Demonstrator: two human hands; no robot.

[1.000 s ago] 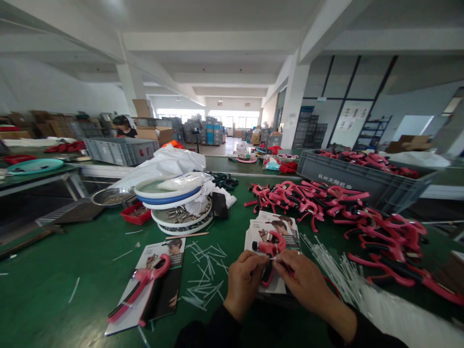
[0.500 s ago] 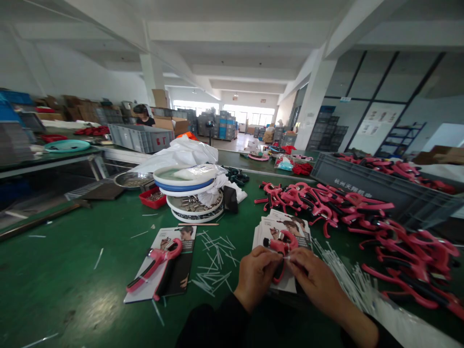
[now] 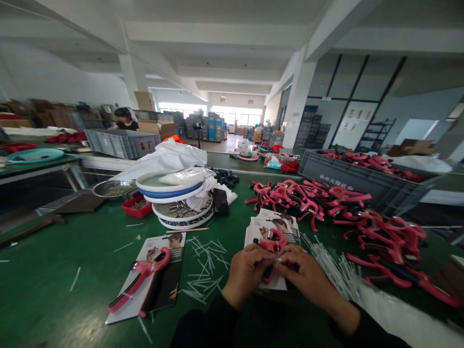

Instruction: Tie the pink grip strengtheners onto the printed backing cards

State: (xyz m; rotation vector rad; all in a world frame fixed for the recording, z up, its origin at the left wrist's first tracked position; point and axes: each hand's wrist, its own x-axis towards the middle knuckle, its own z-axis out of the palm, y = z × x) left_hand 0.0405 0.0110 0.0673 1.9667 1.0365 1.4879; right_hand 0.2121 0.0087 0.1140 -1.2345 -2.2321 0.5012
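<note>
My left hand (image 3: 246,273) and my right hand (image 3: 308,275) meet over a pink-and-black hand tool (image 3: 278,238) with a curved head. It lies on a stack of printed cards (image 3: 255,227). Fingertips of both hands are closed in a pinch at a thin white cable tie (image 3: 278,260), mostly hidden by the fingers. To the left, a similar pink tool (image 3: 143,278) rests on its own printed card (image 3: 168,290), with a white tie around a handle. Loose white cable ties (image 3: 337,268) lie beside my right hand.
Many pink tools (image 3: 311,198) are heaped at the right, before a grey crate (image 3: 344,181) holding more. Short white strips (image 3: 206,261) litter the green table (image 3: 47,275). Stacked round trays (image 3: 174,195) and a red bin (image 3: 137,207) stand farther back. Another person (image 3: 125,124) is at the far left.
The whole view has shifted, so the table things appear farther left. Both hands stay pinched together at the tie over the tool, with only slight finger movement.
</note>
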